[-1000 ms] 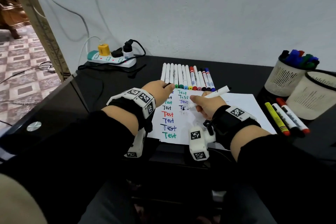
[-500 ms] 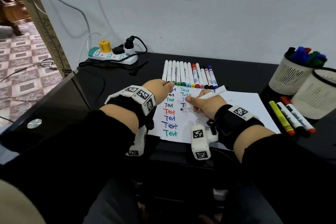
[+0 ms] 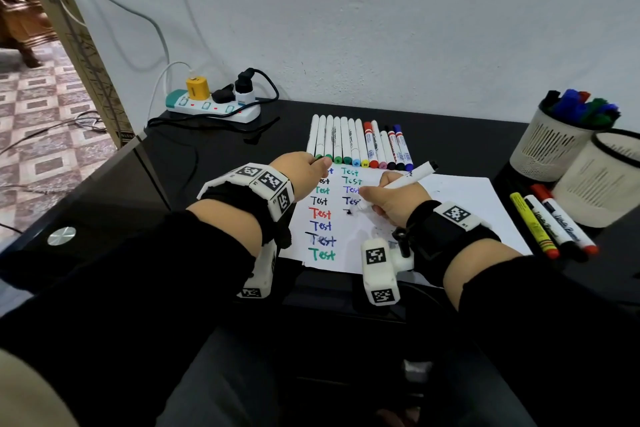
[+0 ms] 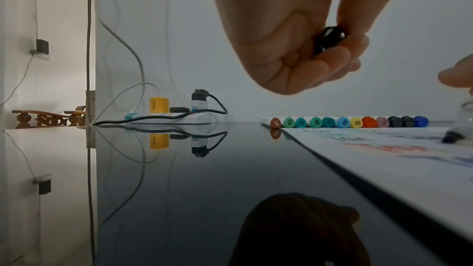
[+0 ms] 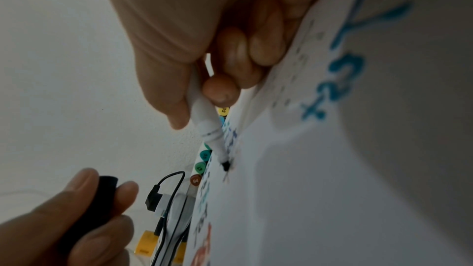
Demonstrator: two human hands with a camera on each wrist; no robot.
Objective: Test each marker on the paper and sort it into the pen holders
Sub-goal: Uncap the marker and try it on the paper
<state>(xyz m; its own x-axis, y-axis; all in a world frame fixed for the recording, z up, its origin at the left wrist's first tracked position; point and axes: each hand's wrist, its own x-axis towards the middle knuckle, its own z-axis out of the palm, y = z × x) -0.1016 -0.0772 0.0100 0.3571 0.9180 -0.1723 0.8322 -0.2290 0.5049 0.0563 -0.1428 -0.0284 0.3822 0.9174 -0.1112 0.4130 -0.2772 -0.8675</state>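
Note:
My right hand grips a white marker and presses its dark tip on the white paper, below the second column of "Test" words. A small dark stroke lies at the tip. My left hand hovers by the paper's left edge and pinches the black cap, also seen in the right wrist view as the cap. A row of capped markers lies beyond the paper. Two white pen holders stand at the right: the far holder full of markers, the near holder beside it.
Three thicker markers, yellow, black and red, lie right of the paper before the holders. A power strip with plugs and cables sits at the back left of the black glossy table. A wall rises just behind the table.
The right hand has slid down the paper a little and set the marker tip on a new line, leaving a fresh dark stroke. The left hand still holds the cap in place.

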